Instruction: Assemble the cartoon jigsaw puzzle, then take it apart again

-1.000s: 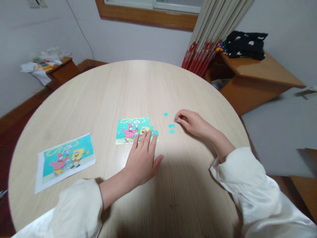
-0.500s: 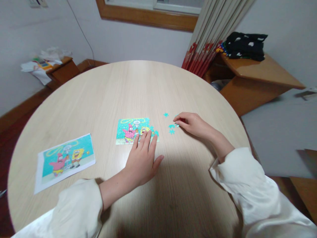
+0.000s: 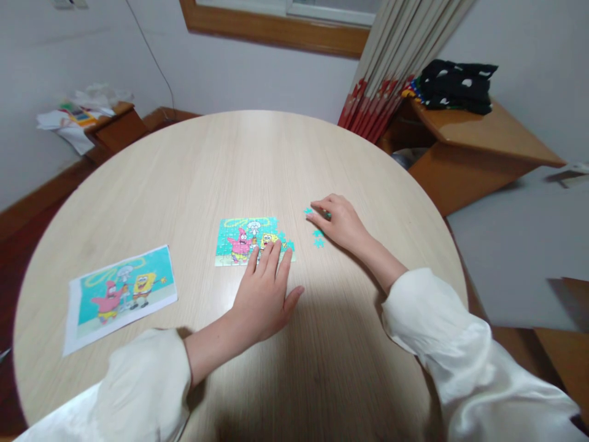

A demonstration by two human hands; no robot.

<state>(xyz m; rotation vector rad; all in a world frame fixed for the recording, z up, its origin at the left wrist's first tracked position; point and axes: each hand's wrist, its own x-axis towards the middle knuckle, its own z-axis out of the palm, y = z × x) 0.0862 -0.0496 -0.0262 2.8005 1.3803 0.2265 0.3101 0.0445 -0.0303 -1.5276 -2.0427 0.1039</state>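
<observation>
SpongeBob jigsaw [image 3: 234, 242], SpongeBob print [image 3: 126, 293], hands [image 3: 264, 302] over pieces [image 3: 318, 243]

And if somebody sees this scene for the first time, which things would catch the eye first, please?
Probably the bright cartoon puzzle near the middle of the round table, its upper right corner missing and the left hand over its lower right part. Next, to its right, the right hand close to a loose turquoise piece. Then the printed picture of similar characters, lying on the table's left side.
</observation>
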